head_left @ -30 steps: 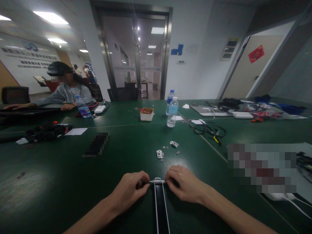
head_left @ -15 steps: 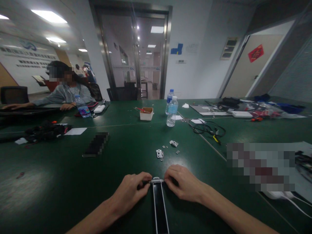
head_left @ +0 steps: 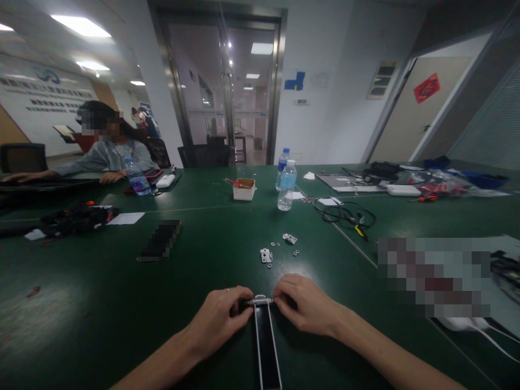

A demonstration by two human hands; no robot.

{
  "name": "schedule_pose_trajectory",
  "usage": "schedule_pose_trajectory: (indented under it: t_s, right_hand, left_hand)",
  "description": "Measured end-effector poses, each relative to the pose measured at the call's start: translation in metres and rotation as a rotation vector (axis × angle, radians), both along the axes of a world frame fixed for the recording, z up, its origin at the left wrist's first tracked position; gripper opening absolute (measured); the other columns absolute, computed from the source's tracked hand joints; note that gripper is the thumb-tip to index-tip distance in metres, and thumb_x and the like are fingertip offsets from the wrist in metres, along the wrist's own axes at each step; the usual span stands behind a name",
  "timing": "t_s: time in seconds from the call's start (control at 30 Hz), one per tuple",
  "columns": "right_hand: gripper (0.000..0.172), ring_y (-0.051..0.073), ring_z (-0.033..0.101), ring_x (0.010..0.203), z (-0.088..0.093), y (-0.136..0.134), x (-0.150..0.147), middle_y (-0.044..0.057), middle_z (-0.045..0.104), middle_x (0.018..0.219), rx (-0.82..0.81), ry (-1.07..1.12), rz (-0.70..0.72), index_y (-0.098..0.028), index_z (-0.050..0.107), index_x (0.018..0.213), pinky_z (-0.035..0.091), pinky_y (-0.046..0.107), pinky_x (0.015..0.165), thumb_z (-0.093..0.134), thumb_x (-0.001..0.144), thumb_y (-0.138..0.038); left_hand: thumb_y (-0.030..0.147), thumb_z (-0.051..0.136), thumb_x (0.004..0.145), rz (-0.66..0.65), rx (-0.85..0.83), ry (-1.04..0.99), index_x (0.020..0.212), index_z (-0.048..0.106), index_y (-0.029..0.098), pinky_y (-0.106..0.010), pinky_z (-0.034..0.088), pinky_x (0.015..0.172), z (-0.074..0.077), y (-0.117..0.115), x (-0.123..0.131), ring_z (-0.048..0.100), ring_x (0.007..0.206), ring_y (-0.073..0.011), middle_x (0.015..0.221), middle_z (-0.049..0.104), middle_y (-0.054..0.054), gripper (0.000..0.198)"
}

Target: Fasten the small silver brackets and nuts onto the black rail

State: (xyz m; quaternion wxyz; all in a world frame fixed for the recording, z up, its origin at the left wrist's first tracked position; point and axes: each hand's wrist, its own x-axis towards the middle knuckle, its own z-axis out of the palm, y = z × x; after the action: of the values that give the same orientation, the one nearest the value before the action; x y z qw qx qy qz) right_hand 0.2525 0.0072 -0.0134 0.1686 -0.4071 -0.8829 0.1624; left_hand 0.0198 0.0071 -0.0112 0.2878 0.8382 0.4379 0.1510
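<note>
A long dark strip with pale metal edges (head_left: 267, 346) lies on the green table (head_left: 101, 303), running from my body toward a small metal fitting (head_left: 262, 300) at its far end. My left hand (head_left: 225, 319) is closed, pinching the left side of that fitting. My right hand (head_left: 303, 303) is closed too, its fingertips pinching the fitting's right side. Just beyond lie a small metal hinge (head_left: 266, 255), a second hinge (head_left: 290, 238) and several tiny washers or nuts (head_left: 296, 252).
Two water bottles (head_left: 286, 186) and a small open box (head_left: 244, 190) stand mid-table. Black cables (head_left: 345, 215) lie to the right, a dark flat object (head_left: 160, 241) to the left. A person sits at the far left with another bottle (head_left: 136, 177). White cable (head_left: 475, 327) lies at right.
Both hands stay pinched on the fitting at the strip's end; the left hand has shifted slightly right and closer to it. The view has barely drifted.
</note>
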Motion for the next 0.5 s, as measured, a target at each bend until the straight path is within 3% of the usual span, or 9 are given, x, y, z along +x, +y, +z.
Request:
schedule_pose_trajectory:
  t_s: [0.17,0.5]
  right_hand:
    - [0.013,0.014,0.051,0.068,0.0009,0.0003,-0.0004,0.003,0.059,0.073,0.008,-0.021,-0.003,-0.015,0.061,0.081,0.039,0.027,0.067,0.049,0.085,-0.016]
    - [0.013,0.014,0.051,0.068,0.0001,0.0002,0.0003,0.003,0.059,0.074,0.001,-0.022,0.007,-0.015,0.061,0.082,0.039,0.027,0.067,0.048,0.086,-0.016]
  left_hand:
    - [0.025,0.057,0.088,0.018,0.037,0.030,0.100,0.067,0.017,-0.023,0.043,0.060,-0.0017,0.0000,0.0009,0.057,0.066,-0.0141,0.082,0.065,0.000,0.018]
    - [0.026,0.055,0.089,0.014,0.034,0.008,0.100,0.066,0.018,-0.023,0.042,0.060,-0.0061,0.0010,-0.0018,0.055,0.065,-0.0137,0.080,0.063,0.001,0.018]
